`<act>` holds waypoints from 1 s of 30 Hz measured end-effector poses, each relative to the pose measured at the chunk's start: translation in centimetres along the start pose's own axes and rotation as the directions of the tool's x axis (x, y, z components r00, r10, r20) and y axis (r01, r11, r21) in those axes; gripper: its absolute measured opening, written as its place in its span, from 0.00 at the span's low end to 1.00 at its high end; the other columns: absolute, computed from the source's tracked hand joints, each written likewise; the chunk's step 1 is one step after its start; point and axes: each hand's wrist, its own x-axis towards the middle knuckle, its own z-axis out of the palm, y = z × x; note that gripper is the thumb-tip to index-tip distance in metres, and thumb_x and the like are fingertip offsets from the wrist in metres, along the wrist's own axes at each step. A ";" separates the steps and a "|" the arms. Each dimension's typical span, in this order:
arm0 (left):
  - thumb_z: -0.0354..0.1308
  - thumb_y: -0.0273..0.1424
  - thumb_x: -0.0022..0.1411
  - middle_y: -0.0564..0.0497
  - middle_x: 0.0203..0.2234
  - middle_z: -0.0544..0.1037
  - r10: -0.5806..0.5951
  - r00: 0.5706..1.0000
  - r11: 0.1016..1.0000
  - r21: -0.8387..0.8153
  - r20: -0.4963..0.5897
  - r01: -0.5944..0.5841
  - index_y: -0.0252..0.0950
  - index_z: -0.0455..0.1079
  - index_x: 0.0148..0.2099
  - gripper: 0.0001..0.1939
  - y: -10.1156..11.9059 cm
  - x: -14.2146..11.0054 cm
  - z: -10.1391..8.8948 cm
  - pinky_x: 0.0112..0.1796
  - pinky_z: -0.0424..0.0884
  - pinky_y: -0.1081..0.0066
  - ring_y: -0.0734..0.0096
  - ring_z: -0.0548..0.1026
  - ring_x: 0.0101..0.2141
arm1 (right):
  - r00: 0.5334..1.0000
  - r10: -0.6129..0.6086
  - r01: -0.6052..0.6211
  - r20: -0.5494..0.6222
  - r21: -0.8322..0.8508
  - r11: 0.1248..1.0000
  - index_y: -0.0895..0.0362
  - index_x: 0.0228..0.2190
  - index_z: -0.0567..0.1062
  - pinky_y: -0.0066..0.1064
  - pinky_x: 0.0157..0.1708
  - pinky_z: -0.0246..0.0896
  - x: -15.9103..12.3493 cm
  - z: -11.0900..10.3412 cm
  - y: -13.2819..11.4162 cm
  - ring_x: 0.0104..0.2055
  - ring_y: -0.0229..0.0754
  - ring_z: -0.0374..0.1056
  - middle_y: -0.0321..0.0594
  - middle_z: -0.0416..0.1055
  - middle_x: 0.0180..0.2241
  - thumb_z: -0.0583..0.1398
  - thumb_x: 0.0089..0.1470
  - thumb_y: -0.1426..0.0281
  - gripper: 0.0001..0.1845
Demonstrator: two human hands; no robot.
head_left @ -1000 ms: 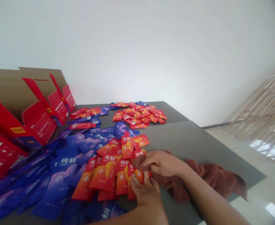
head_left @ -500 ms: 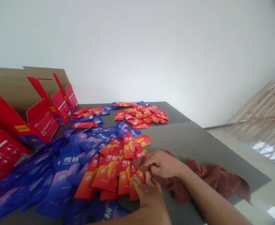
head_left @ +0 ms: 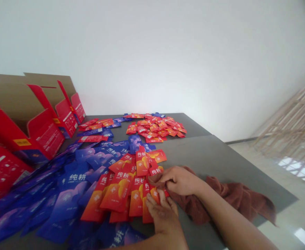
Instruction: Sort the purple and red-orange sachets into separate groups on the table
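My right hand (head_left: 180, 181) is closed on a bunched corner of a brown cloth (head_left: 239, 196), and the cloth touches a red-orange packet (head_left: 154, 195). The rest of the cloth trails under my right forearm across the grey table. My left hand (head_left: 164, 212) holds the lower part of that packet, fingers pressed on it; its thumb is partly visible. Just left of both hands, more red-orange packets (head_left: 119, 190) lie overlapping in a loose heap. They rest partly over a wide spread of blue-purple packets (head_left: 71, 191).
Open red cardboard boxes (head_left: 47, 133) stand along the left side. Further back on the grey table (head_left: 194, 152) lies another pile of red-orange packets (head_left: 157, 128). A white wall rises behind, and a bamboo-like rack (head_left: 293, 128) stands beyond the table's right edge.
My right hand and the cloth have shifted slightly up the packet, exposing a bit more of its front. My left hand stays on it. The whole view has drifted slightly.
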 end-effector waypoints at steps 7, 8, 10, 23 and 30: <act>0.45 0.14 0.60 0.46 0.63 0.56 0.007 1.000 0.996 -0.089 0.013 -0.005 0.48 0.67 0.58 0.31 -0.4 0.3 -0.1 0.55 0.59 0.35 0.37 0.61 0.58 | 0.981 0.143 -0.160 -0.128 -0.136 0.978 0.50 0.41 0.79 0.31 0.45 0.60 0.8 -0.2 0.3 0.45 0.43 0.70 0.37 0.77 0.44 0.52 0.50 0.77 0.23; 0.45 0.14 0.60 0.45 0.63 0.56 -0.002 1.000 0.997 -0.078 0.014 0.003 0.48 0.67 0.58 0.31 -0.3 0.3 0.0 0.55 0.58 0.35 0.37 0.61 0.58 | 0.986 0.128 -0.142 -0.110 -0.125 0.982 0.51 0.39 0.79 0.31 0.43 0.59 0.7 -0.2 0.2 0.43 0.42 0.70 0.37 0.77 0.42 0.52 0.50 0.78 0.21; 0.46 0.14 0.60 0.44 0.63 0.57 -0.015 1.000 0.999 -0.046 0.021 0.016 0.48 0.66 0.59 0.31 -0.1 0.2 0.2 0.56 0.57 0.35 0.37 0.61 0.58 | 0.996 0.076 -0.079 -0.045 -0.067 0.995 0.53 0.36 0.80 0.29 0.40 0.59 0.2 -0.1 0.1 0.38 0.41 0.70 0.36 0.78 0.37 0.52 0.48 0.78 0.20; 0.44 0.15 0.62 0.49 0.63 0.58 -0.033 0.999 0.999 0.021 -0.003 0.033 0.51 0.65 0.59 0.31 0.5 0.1 0.7 0.56 0.58 0.37 0.38 0.62 0.58 | 0.967 0.211 -0.229 -0.140 -0.125 0.965 0.52 0.37 0.78 0.28 0.37 0.57 0.4 0.3 -0.6 0.39 0.42 0.70 0.37 0.77 0.39 0.52 0.50 0.77 0.19; 0.48 0.17 0.62 0.42 0.61 0.63 -0.048 0.999 0.997 0.068 -0.009 0.049 0.52 0.65 0.59 0.29 1.0 0.1 1.2 0.56 0.55 0.35 0.38 0.63 0.57 | 0.999 0.024 -0.024 -0.026 -0.016 1.000 0.57 0.24 0.76 0.24 0.31 0.56 -0.1 0.5 -0.4 0.29 0.36 0.68 0.36 0.77 0.28 0.52 0.46 0.78 0.13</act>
